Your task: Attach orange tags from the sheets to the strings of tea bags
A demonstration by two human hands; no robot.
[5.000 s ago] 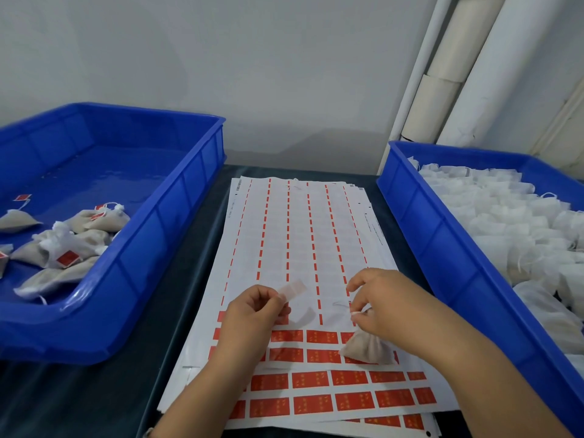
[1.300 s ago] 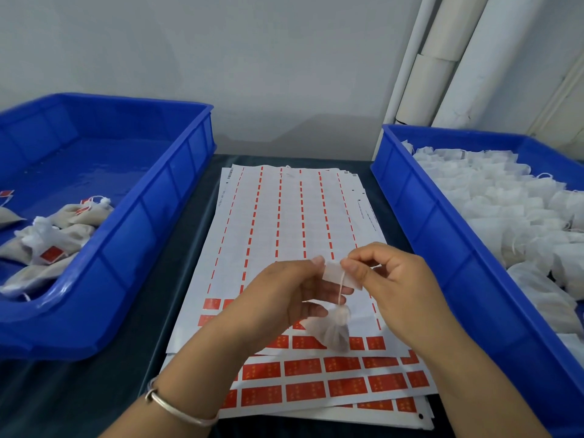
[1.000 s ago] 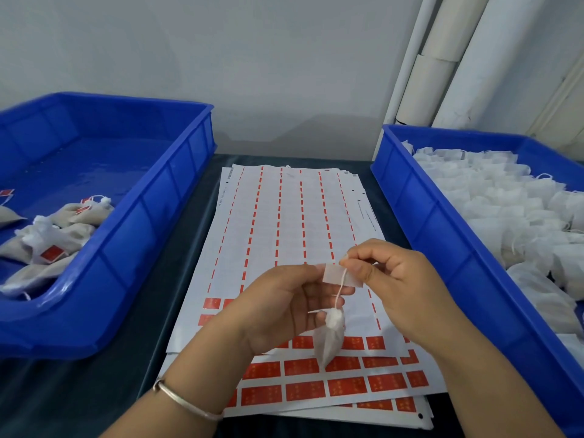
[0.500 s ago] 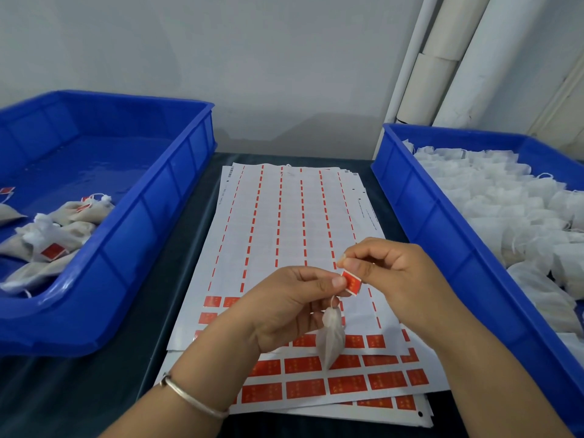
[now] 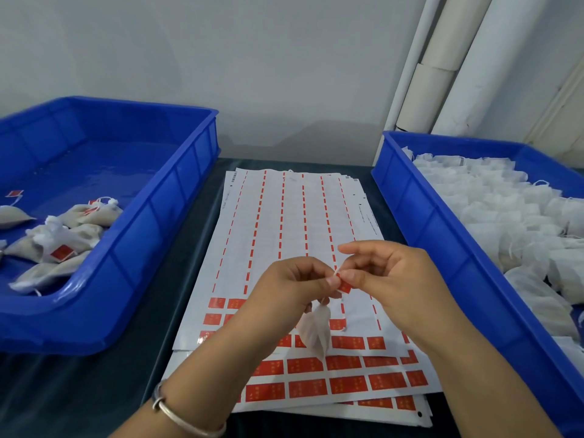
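Fingers of both hands pinch a folded orange tag (image 5: pixel 344 286) above its dangling white tea bag (image 5: pixel 316 331).

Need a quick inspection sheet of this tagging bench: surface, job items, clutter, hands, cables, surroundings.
Surface: dark table top, mostly covered by bins and sheets.
Job's things: stack of white sheets with orange rectangular tags, upper rows peeled, lower rows full; small white mesh tea bag hanging below the hands; folded orange tag at its string; left blue plastic bin holding a few tagged bags; right blue plastic bin heaped with white bags.
Clutter: nothing seen.
Grips: left hand and right hand both pinch the tag; silver bangle on left wrist.
Cables: nothing seen.
Surroundings: grey wall; white pipes in the right corner.
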